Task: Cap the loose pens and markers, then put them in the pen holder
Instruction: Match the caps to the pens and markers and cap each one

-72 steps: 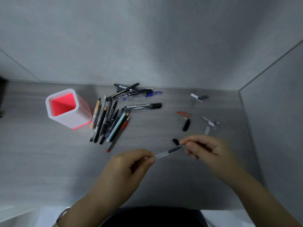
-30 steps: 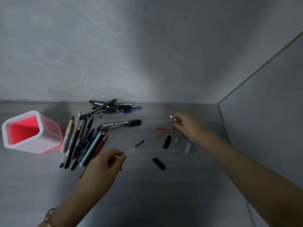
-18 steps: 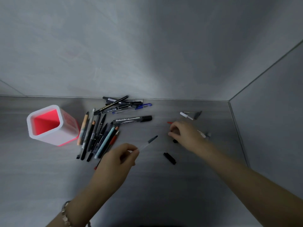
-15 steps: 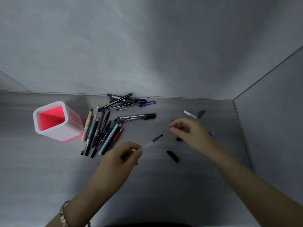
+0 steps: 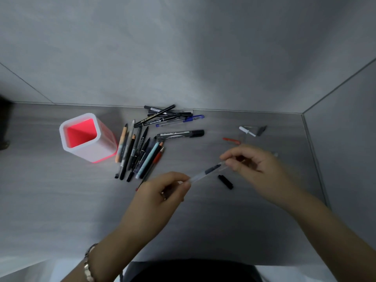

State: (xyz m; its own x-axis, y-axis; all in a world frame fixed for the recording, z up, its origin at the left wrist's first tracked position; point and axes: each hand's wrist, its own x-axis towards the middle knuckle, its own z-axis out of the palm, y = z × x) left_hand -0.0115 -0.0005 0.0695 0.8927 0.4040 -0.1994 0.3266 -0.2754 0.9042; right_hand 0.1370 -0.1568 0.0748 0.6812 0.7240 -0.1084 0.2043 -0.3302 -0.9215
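While left hand [image 5: 160, 192] pinches the clear pen [image 5: 205, 173] | right hand [image 5: 254, 163], fingers curled, pinches its far end

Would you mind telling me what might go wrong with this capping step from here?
The left hand pinches the clear pen only at its back end, so a push from the right hand at the tip may make it slip. The black cap lying just beneath could get knocked away.
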